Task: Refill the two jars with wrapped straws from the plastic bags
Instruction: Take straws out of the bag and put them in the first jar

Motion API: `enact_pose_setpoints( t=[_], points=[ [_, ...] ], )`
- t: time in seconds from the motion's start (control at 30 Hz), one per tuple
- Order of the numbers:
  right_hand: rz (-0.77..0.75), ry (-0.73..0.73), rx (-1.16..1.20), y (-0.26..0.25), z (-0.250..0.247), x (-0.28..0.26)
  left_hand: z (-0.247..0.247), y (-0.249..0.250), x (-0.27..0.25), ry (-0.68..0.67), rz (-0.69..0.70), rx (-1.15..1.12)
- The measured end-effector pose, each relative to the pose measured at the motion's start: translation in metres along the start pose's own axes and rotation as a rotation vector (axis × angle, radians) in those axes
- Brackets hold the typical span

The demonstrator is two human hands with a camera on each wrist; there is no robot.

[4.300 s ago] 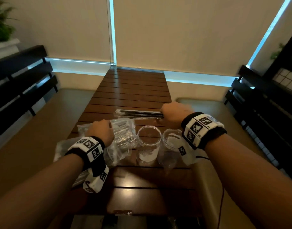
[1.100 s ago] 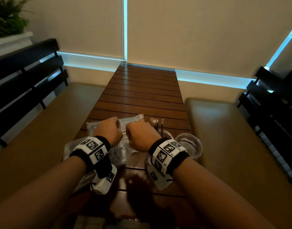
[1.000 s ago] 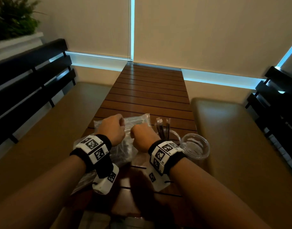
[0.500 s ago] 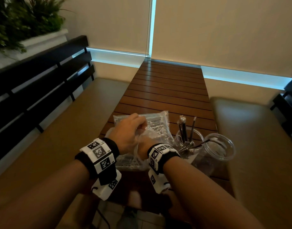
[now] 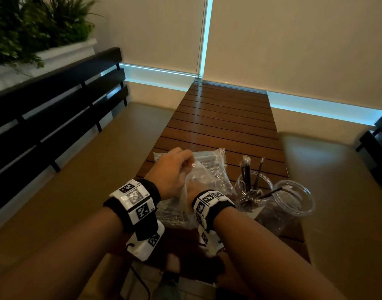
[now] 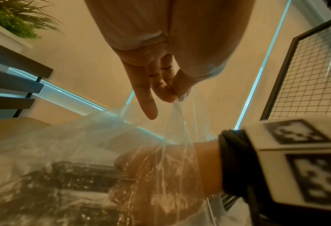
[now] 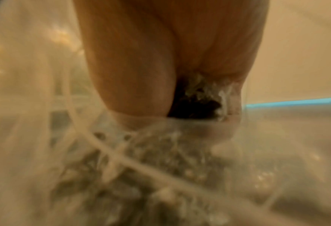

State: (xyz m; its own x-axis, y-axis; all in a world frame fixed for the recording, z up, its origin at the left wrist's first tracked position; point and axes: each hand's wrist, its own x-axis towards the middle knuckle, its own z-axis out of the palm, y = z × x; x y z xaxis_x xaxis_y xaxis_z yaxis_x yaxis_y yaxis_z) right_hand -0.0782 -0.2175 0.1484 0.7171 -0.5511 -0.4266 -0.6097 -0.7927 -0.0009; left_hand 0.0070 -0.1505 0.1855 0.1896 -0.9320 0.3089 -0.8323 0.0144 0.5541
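A clear plastic bag (image 5: 211,167) of dark wrapped straws (image 6: 73,175) lies on the near end of the table. My left hand (image 5: 185,163) pinches the bag's upper edge and holds its mouth up; the left wrist view shows the pinch (image 6: 177,95). My right hand (image 5: 193,188) is inside the bag, seen through the plastic. In the blurred right wrist view its fingers (image 7: 197,100) curl round dark straws with shiny wrappers. To the right stand two clear jars. The left jar (image 5: 242,198) holds several straws (image 5: 247,169). The right jar (image 5: 298,204) has one straw (image 5: 270,192) across its rim.
The slatted wooden table (image 5: 224,118) runs away to the wall. Tan benches flank it at left (image 5: 99,169) and right (image 5: 337,191). A black slatted backrest (image 5: 45,118) and a planter (image 5: 34,29) stand at the left. A wire-mesh panel (image 6: 305,68) stands at the right.
My right hand left several straws in the left jar, came back to the bag and slid inside. My left hand lifted the bag's edge. The head view swung left.
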Motion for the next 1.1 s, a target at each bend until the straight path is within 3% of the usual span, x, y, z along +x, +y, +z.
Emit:
enact_pose_setpoints(
  t=[0.13, 0.23, 0.43, 0.63, 0.77, 0.83, 0.9, 0.97, 1.1],
  points=[
    [-0.072, 0.089, -0.186, 0.004, -0.018, -0.015, 0.006, -0.004, 0.009, 0.035, -0.119, -0.002],
    [-0.092, 0.199, -0.17, 0.016, -0.036, -0.035, 0.015, -0.001, 0.016, 0.064, -0.189, -0.008],
    [0.03, 0.127, -0.298, 0.053, -0.073, -0.08, 0.033, 0.011, 0.024, 0.048, -0.316, 0.002],
    [0.15, 0.174, -0.334, 0.098, -0.112, -0.134, 0.049, 0.02, 0.031, -0.003, -0.452, 0.012],
    [0.189, 0.282, -0.168, 0.121, -0.127, -0.149, 0.044, 0.026, 0.039, 0.001, -0.486, 0.014],
    [0.157, 0.412, -0.031, 0.125, -0.128, -0.15, 0.04, 0.029, 0.041, -0.023, -0.474, -0.014],
    [0.104, 0.598, 0.087, 0.123, -0.12, -0.144, 0.035, 0.037, 0.043, -0.051, -0.438, -0.161],
    [0.052, 0.721, 0.219, 0.117, -0.101, -0.13, 0.026, 0.052, 0.045, -0.053, -0.38, -0.49],
    [-0.057, 0.79, 0.453, 0.102, -0.052, -0.094, 0.0, 0.083, 0.049, -0.089, -0.26, -0.924]
  ],
)
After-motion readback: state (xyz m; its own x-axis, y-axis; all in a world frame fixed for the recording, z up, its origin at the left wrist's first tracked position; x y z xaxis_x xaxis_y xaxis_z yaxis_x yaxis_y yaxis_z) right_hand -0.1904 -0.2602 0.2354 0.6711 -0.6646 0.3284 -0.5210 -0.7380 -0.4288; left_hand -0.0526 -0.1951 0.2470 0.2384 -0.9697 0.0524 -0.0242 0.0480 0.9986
